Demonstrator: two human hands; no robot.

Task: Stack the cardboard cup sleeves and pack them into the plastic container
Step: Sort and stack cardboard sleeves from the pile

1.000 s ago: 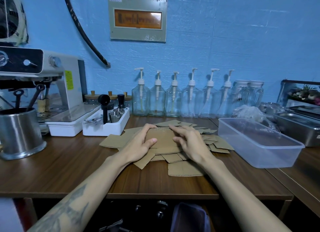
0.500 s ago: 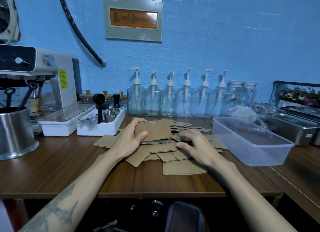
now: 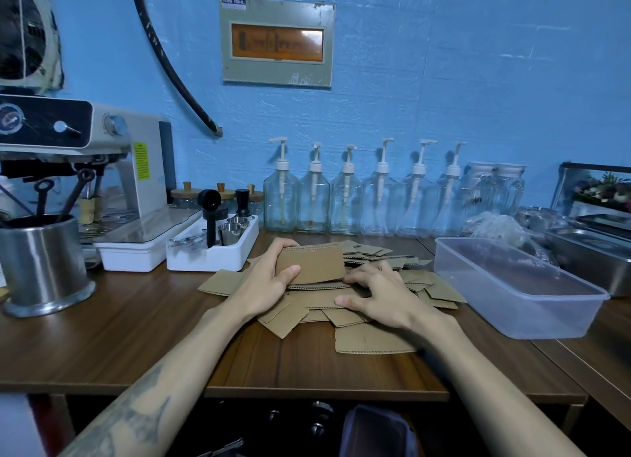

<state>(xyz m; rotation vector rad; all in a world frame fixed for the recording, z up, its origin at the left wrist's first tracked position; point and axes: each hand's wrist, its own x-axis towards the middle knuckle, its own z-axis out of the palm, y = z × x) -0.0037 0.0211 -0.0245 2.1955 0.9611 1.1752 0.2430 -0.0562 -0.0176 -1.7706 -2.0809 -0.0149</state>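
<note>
Both forearms reach forward over the wooden table [image 3: 307, 368]. The right hand [image 3: 386, 296] lies spread, palm down, on the loose sleeve pile [image 3: 372, 340]. The left hand [image 3: 269, 279] grips a tilted sleeve stack [image 3: 314, 263] just above it. The plastic container [image 3: 512, 286] stands right of the right hand, near the table seam. The wall panel's label is unreadable.

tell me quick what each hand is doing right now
Left hand: closed on a small stack of brown cardboard cup sleeves.
Right hand: open, fingers spread on the loose pile of brown cardboard sleeves, holding nothing.
</note>
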